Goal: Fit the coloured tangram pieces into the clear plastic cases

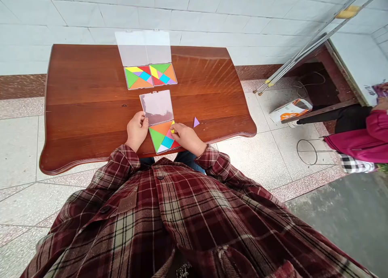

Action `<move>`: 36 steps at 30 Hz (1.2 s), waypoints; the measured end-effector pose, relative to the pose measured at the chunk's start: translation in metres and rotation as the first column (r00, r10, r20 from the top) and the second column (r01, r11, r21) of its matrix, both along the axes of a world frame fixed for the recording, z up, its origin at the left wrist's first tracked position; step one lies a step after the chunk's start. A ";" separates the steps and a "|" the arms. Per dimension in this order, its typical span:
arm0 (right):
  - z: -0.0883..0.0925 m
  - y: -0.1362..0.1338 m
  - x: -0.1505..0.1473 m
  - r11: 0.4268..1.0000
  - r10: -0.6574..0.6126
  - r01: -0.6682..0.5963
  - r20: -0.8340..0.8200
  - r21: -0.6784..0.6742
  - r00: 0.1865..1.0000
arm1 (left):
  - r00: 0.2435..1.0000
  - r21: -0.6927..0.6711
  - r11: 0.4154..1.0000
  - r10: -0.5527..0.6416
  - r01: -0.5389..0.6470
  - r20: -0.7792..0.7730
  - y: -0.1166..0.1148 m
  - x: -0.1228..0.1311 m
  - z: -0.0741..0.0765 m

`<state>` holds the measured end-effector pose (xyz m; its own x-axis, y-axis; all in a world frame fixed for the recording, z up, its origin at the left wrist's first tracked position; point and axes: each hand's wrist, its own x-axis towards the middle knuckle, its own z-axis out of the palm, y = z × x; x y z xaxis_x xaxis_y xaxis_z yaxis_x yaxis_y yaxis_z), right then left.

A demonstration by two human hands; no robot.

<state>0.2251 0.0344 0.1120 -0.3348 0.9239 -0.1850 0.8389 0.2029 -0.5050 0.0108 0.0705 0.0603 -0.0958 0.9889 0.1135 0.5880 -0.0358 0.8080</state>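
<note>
An open clear case (157, 107) lies near the front edge of the brown wooden table (91, 104), its tray filled with coloured tangram pieces (163, 137). My left hand (137, 130) rests curled against the tray's left edge. My right hand (186, 137) presses on the tray's right side, fingers closed around a yellow piece (172, 129). A loose purple triangle (196, 122) lies on the table just right of my right hand.
Two more open tangram cases (150, 75) with full trays sit side by side farther back on the table. A person in a pink sleeve (363, 138) sits at the right. Metal poles, a cardboard box (290, 109) and a wire ring stand on the floor to the right.
</note>
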 end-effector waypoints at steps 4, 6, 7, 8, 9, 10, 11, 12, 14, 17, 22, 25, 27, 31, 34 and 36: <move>-0.003 0.002 0.003 1.000 -0.011 0.011 0.007 0.003 1.000 | 1.000 0.007 1.000 -0.003 0.003 0.001 0.001 -0.001 -0.002; -0.002 0.007 0.014 0.996 -0.080 0.079 0.019 0.043 0.997 | 1.000 0.007 1.000 -0.004 0.004 0.004 0.001 -0.001 -0.003; -0.002 0.009 0.021 0.989 -0.133 0.131 0.033 0.070 0.991 | 1.000 0.007 1.000 -0.005 0.005 0.007 0.001 -0.001 -0.004; -0.001 0.011 0.029 0.978 -0.193 0.187 0.054 0.094 0.980 | 1.000 0.007 1.000 -0.005 0.005 0.010 0.002 -0.001 -0.005; 0.000 0.013 0.037 0.963 -0.255 0.245 0.083 0.111 0.963 | 1.000 0.007 1.000 -0.005 0.005 0.013 0.002 -0.001 -0.005; 0.001 0.015 0.044 0.946 -0.314 0.300 0.118 0.118 0.942 | 1.000 0.008 1.000 -0.005 0.004 0.015 0.002 -0.001 -0.006; 0.000 0.016 0.050 0.930 -0.363 0.349 0.157 0.114 0.918 | 1.000 0.009 1.000 -0.005 0.005 0.016 0.002 -0.002 -0.007; 0.000 0.016 0.055 0.916 -0.400 0.387 0.192 0.102 0.896 | 1.000 0.012 1.000 -0.003 0.003 0.015 0.002 -0.002 -0.007; -0.004 0.018 0.062 0.898 -0.439 0.433 0.232 0.080 0.868 | 1.000 0.016 1.000 0.000 0.000 0.012 0.002 -0.002 -0.008; -0.014 0.021 0.067 0.886 -0.462 0.457 0.209 0.074 0.862 | 1.000 0.016 1.000 -0.003 0.003 0.012 0.003 -0.002 -0.008; -0.024 0.029 0.077 0.873 -0.486 0.486 0.147 0.039 0.862 | 1.000 0.006 1.000 -0.011 0.011 0.020 0.002 -0.001 -0.005; -0.024 0.031 0.080 0.873 -0.488 0.485 0.150 0.054 0.860 | 1.000 0.004 1.000 -0.007 0.007 0.023 0.002 0.000 -0.003; -0.025 0.033 0.081 0.870 -0.492 0.488 0.166 0.067 0.854 | 1.000 0.001 1.000 -0.005 0.005 0.023 0.001 0.000 -0.002; -0.027 0.039 0.081 0.882 -0.470 0.469 0.182 0.048 0.864 | 1.000 -0.002 1.000 -0.004 0.004 0.024 0.001 0.000 -0.002; -0.030 0.041 0.081 0.899 -0.437 0.435 0.166 0.047 0.884 | 1.000 -0.003 1.000 -0.007 0.007 0.030 0.001 0.001 -0.002; -0.030 0.040 0.080 0.894 -0.447 0.445 0.162 0.051 0.879 | 0.999 0.000 1.000 -0.006 0.006 0.033 0.001 0.001 -0.003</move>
